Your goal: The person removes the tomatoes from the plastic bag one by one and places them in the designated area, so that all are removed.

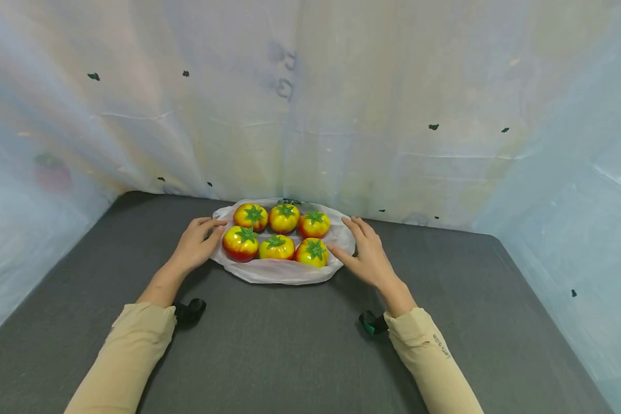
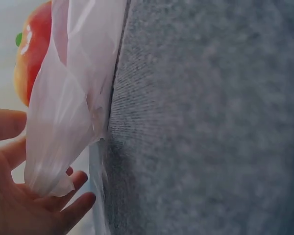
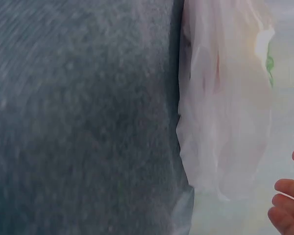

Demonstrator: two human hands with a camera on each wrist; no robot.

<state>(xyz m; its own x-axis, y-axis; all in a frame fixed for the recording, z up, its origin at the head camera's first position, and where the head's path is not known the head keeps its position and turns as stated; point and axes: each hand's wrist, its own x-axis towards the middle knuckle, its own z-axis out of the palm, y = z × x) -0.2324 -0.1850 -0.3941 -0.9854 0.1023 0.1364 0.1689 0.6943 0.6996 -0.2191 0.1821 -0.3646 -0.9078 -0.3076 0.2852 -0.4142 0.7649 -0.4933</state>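
Observation:
Several yellow-and-red tomato-like fruits with green star-shaped tops (image 1: 240,244) lie in two rows on a white plastic bag (image 1: 284,273) near the table's far edge. At the bag's left end is my left hand (image 1: 196,244), fingers spread and relaxed; in the left wrist view that hand (image 2: 34,196) lies against the bag's edge (image 2: 59,127). My right hand (image 1: 364,253) is at the bag's right end with fingers extended. In the right wrist view, fingertips (image 3: 286,208) show a little apart from the bag (image 3: 225,107). Neither hand holds a fruit.
A dark grey table (image 1: 279,345) spreads beneath the bag. Pale translucent sheeting (image 1: 341,103) with small dark marks hangs behind the table and along both sides. Black straps (image 1: 190,312) show at both wrists beside beige sleeves.

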